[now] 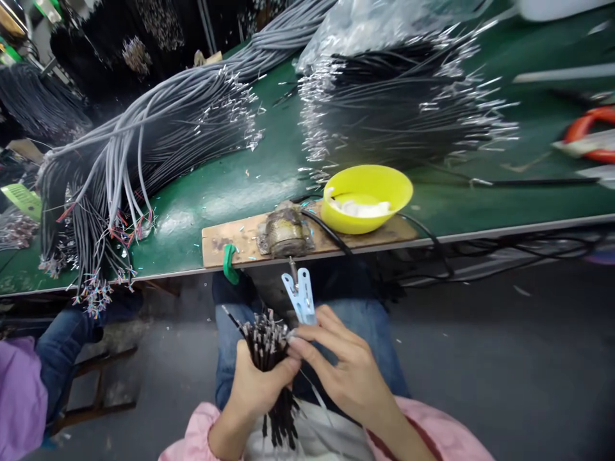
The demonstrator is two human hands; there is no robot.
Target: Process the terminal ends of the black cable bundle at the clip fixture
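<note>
Pink fabric sleeves (195,438) lie nearest the head camera, framing two bare hands above the lap. Between the hands stands the bundle of thin black wires with pale, silvery ends (263,342). As far as can be judged, the work is partway: this bundle is gathered and upright, but whether each end is finished is too small to tell. A large pile of black wires with silvery tips (384,115) lies on the green bench (225,182); whether these are done or waiting is unclear.

The left hand (262,381) is curled firmly around the bundle, thumb across its front. The right hand (343,365) is nearly closed, fingertips drawn together at the bundle's upper side; whether they grip a single wire cannot be told. Just beyond them, a light blue plastic peg (300,298) meets a rounded metal device (287,232).
</note>
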